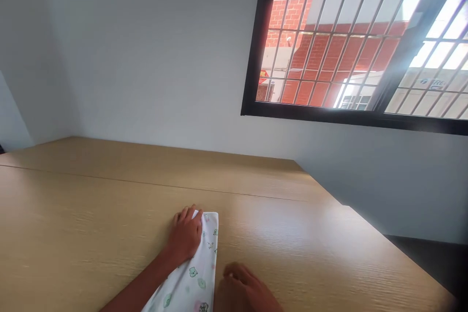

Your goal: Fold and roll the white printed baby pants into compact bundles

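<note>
Curling loosely at the bottom of the view, the right hand (243, 290) held nothing: its fingers were bent and close together, just beside the cloth, and the view could not settle whether their tips met the tabletop. Nearby, a narrow folded strip of white cloth (193, 273), printed with small green animal faces, lay lengthwise on the table, running out of view at the near end. The left hand (185, 234) lay over its far end, palm down, with the fingers slightly spread and draped across the corner. It pressed rather than pinched, and no fold was gathered between finger and thumb.

The main risk lay in that single flat press: the smooth wood-grain tabletop (109, 214) offered little friction, so a sideways push could have slid the strip or skewed its folds. Its near part had no visible hold on it and could have loosened.

Beyond the hands, a straight seam (157, 183) crossed the tabletop. Farther off rose a pale grey wall (146, 58), and a black-framed window (329, 117) with a metal grille looked out on a red brick building (318, 53).
</note>
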Available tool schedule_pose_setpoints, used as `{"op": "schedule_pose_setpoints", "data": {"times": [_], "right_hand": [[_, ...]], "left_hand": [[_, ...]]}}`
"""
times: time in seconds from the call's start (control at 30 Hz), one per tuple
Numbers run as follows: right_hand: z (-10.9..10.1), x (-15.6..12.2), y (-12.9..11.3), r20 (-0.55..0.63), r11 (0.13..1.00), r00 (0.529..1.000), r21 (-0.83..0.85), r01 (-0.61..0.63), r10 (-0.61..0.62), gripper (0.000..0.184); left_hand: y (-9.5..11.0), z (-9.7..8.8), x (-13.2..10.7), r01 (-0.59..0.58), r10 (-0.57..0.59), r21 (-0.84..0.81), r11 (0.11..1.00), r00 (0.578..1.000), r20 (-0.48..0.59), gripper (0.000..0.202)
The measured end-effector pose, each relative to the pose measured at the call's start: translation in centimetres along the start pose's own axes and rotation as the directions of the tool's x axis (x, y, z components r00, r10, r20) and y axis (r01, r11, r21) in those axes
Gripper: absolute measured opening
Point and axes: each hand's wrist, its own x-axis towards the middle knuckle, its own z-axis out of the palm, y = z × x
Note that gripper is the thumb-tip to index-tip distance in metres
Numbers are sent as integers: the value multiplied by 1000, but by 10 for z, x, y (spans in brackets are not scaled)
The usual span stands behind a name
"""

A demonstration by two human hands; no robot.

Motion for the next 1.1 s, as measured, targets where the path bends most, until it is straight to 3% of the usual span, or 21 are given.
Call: {"op": "schedule_pose_setpoints", "data": {"times": [0.17,0.3,0.4,0.5,0.63,0.87,0.97,1.03,1.1], "right_hand": [[-13,41,-27,-18,979,987,126,162,-161,40],[-17,57,-15,-20,979,987,124,161,-160,52],[-39,64,11,27,992,995,92,91,-94,62],[-61,64,39,54,995,996,80,60,-65,62],[-67,56,59,40,994,998,101,46,-50,61],[-63,48,57,-5,993,999,101,53,-53,57],[-54,38,47,-54,982,985,91,167,-162,45],[-41,27,38,16,954,963,136,266,-271,26],[-28,10,29,117,944,946,175,281,-303,23]], "left_hand": [[11,-1,40,4,-5,-20,1000,999,-33,48],[8,-12,52,-32,27,-69,997,997,-74,52],[6,-22,37,-193,191,-149,970,981,-31,43],[5,-27,9,-368,391,-242,898,919,53,30],[-5,-27,-12,-334,396,-344,878,909,129,44],[-11,-28,-14,-282,369,-377,882,911,182,69],[-9,-32,-22,-295,405,-428,854,894,191,52],[-6,-37,-26,-332,469,-467,820,857,214,35],[-2,-42,-28,-362,514,-482,797,827,228,29]]}}
